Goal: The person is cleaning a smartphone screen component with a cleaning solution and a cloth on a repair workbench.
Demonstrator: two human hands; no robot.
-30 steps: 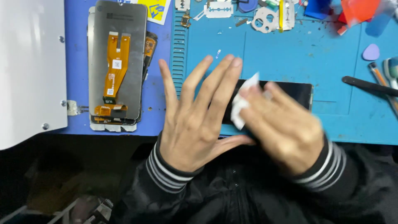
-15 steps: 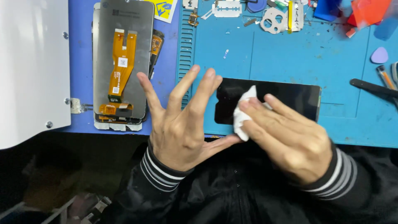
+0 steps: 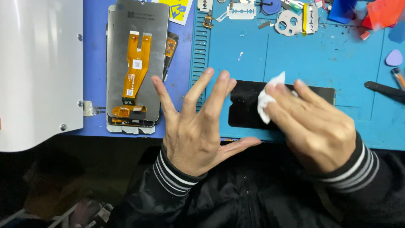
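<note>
- Black phone screen (image 3: 249,110), a glossy rectangle lying flat on the blue mat, partly under a hand
- Grey display panel (image 3: 136,55) face down at upper left, with an orange flex cable (image 3: 137,63) bearing small white square labels
- Yellow sticker (image 3: 177,9) with blue marks at the top edge

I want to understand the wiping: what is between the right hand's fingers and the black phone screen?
In the head view, a small white cloth lies between the right hand fingers and the black phone screen.
</note>
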